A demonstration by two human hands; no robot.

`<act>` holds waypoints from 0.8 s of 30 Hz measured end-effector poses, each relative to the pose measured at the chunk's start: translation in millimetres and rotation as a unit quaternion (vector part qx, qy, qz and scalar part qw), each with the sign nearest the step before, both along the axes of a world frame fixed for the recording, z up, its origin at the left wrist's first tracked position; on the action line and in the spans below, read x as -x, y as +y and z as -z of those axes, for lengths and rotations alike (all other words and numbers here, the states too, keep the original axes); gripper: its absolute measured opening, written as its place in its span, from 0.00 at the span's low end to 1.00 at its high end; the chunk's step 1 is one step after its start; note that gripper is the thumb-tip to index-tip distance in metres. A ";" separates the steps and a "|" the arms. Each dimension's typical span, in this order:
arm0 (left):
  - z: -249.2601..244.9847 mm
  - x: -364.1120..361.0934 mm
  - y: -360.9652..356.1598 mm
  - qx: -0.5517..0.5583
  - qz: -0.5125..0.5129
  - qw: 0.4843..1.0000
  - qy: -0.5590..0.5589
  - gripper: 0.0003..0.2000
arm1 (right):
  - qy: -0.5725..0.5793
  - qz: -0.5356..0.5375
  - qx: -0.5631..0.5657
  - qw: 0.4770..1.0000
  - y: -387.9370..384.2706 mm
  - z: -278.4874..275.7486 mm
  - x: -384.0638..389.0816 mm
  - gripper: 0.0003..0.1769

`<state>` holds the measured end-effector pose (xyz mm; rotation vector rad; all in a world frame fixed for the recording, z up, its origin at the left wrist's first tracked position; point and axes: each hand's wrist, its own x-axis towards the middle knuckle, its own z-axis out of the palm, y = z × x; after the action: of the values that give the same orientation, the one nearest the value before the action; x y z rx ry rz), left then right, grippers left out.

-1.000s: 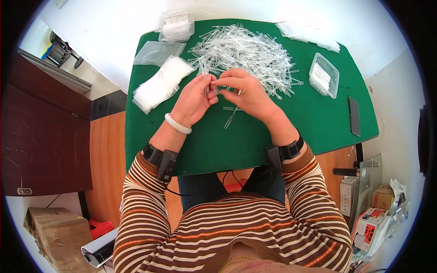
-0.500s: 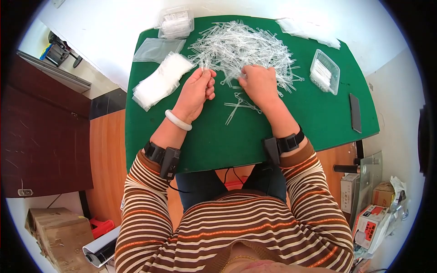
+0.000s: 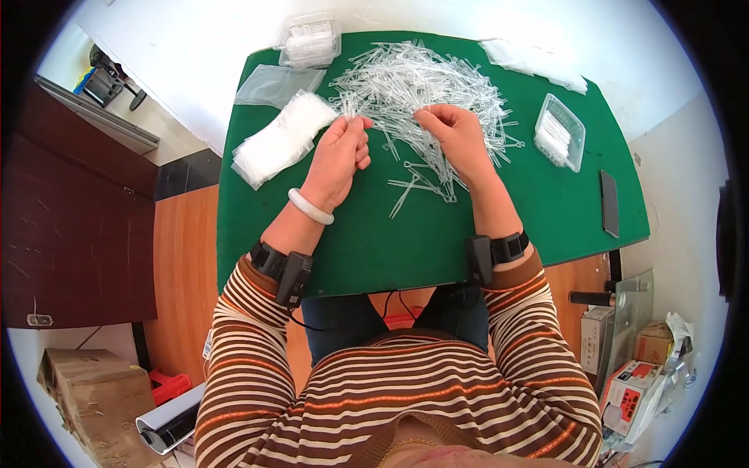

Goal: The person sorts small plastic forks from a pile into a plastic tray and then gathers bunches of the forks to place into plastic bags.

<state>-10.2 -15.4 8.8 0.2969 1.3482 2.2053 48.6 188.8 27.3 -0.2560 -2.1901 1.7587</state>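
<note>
A large heap of clear plastic sticks with small looped ends (image 3: pixel 421 78) lies at the far middle of the green table. My left hand (image 3: pixel 343 148) is closed at the near left edge of the heap, pinching a few of these sticks, which point upward from its fingertips. On the heap's near right side, my right hand (image 3: pixel 459 139) has thumb and forefinger pressed together; what lies between them is too small to make out. Several loose sticks (image 3: pixel 409 186) lie crossed on the cloth just below the heap.
Left of the heap are a stack of white plastic bags (image 3: pixel 282 140), a flat clear bag (image 3: pixel 277 86) and a filled clear box (image 3: pixel 310 43). On the right are a clear tub of sticks (image 3: pixel 559 132), a phone (image 3: pixel 608 203) and more bags (image 3: pixel 534 64).
My right hand has lifted slightly and turned, its thumb and forefinger now pinched in view. More sticks show beneath it, near the loose ones. My left hand is nearly still.
</note>
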 end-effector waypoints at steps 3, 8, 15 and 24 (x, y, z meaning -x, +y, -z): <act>-0.9 -0.4 1.9 -0.010 0.002 1.000 0.008 0.11 | 0.004 -0.035 0.055 0.998 -6.7 -4.4 -2.0 0.13; -1.4 0.5 -1.5 -0.056 -0.005 0.998 0.030 0.12 | 0.008 -0.068 0.093 0.993 -10.9 -1.3 -0.9 0.13; 5.3 13.7 -7.5 0.008 -0.188 0.979 0.073 0.11 | -0.005 -0.050 -0.003 0.999 -3.3 0.4 -3.0 0.11; -8.8 2.7 -4.1 0.088 -0.120 0.983 0.108 0.13 | 0.138 -0.047 -0.355 0.923 -33.8 -0.3 -6.0 0.07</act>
<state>-13.0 -19.5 17.5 0.3296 1.7671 2.2783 54.5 155.0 27.5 0.2579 -2.4646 0.8576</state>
